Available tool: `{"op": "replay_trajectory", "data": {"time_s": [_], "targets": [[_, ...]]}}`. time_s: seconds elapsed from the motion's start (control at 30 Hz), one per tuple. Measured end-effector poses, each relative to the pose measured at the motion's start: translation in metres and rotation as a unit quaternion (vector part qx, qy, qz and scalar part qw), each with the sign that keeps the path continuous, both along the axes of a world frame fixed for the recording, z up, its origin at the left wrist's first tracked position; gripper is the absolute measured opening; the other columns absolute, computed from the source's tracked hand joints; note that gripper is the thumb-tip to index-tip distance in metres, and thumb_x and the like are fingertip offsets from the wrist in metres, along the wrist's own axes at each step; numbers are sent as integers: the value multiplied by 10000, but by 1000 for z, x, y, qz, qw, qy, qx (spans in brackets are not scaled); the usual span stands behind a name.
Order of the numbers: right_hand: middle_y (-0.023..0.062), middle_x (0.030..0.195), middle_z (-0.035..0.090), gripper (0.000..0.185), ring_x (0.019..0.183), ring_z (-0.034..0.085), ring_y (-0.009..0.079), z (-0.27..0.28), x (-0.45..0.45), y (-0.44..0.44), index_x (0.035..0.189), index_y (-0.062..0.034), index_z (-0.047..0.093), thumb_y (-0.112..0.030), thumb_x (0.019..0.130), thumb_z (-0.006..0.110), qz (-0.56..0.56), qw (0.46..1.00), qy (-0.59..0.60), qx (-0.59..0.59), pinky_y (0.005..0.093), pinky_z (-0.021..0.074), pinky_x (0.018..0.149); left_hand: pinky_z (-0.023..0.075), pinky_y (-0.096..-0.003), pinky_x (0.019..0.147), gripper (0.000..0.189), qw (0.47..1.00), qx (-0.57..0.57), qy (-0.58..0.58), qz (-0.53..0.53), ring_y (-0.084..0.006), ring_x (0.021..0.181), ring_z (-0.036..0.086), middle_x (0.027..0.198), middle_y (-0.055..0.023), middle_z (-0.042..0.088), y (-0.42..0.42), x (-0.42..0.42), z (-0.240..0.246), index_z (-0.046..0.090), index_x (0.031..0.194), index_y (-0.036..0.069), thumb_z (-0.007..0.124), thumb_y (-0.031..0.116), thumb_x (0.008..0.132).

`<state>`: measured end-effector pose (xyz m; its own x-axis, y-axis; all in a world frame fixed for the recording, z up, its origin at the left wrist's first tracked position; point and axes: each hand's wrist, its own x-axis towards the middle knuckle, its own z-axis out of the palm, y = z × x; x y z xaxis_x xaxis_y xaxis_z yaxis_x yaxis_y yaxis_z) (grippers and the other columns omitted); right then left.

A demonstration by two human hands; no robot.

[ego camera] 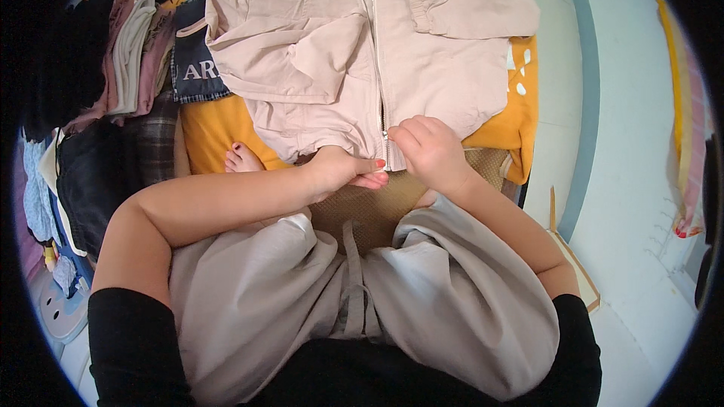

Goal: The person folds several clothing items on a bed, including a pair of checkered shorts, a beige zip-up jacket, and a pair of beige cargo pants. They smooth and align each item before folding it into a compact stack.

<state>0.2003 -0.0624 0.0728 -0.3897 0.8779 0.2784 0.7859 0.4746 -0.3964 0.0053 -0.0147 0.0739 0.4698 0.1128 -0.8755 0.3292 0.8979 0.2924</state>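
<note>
A pale pink zip-up jacket [441, 79] lies spread out in front of me, its sleeves folded inward over the front. My left hand [350, 172] pinches the hem at the bottom end of the metal zipper [376, 56], thumb on top and fingers beneath. Just above it, my right hand [427, 144] grips the zipper slider [386, 135] near the hem. Below the slider the teeth are joined; a narrow dark gap shows right above it, and the front edges lie close together further up.
Under the jacket is a mustard-yellow cloth [212, 127] over a brown woven mat [356, 209]. Folded clothes [133, 56] and a dark garment with lettering [198, 62] lie at the left. My bare foot [243, 158] rests near the jacket's lower left. A pale floor [551, 68] is at the right.
</note>
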Motion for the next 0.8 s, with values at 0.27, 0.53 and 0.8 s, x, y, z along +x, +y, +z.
{"op": "replay_trajectory", "data": {"time_s": [0.27, 0.53, 0.8], "targets": [[71, 786, 566, 99, 782, 600, 251, -12, 27, 89, 803, -67, 541, -105, 715, 564, -16, 995, -74, 60, 367, 515, 666, 577, -283, 820, 288, 999, -35, -17, -7, -241, 891, 677, 985, -205, 671, -20, -1, -8, 604, 1016, -142, 651, 116, 896], [113, 768, 600, 30, 779, 607, 318, -36, 43, 197, 797, -62, 564, -76, 773, 575, -77, 991, -79, 79, 414, 499, 664, 555, -330, 890, 365, 998, -57, -34, -5, -278, 973, 657, 1050, -237, 645, -20, -9, -25, 558, 1097, -160, 650, 132, 899], [147, 819, 652, 92, 808, 632, 331, -38, 42, 274, 857, -59, 628, -144, 837, 599, -161, 985, -17, 63, 416, 506, 698, 470, -332, 987, 463, 987, -132, -50, -76, -239, 1093, 608, 1126, -192, 647, -10, -10, -30, 541, 1186, -102, 585, 293, 948]]}}
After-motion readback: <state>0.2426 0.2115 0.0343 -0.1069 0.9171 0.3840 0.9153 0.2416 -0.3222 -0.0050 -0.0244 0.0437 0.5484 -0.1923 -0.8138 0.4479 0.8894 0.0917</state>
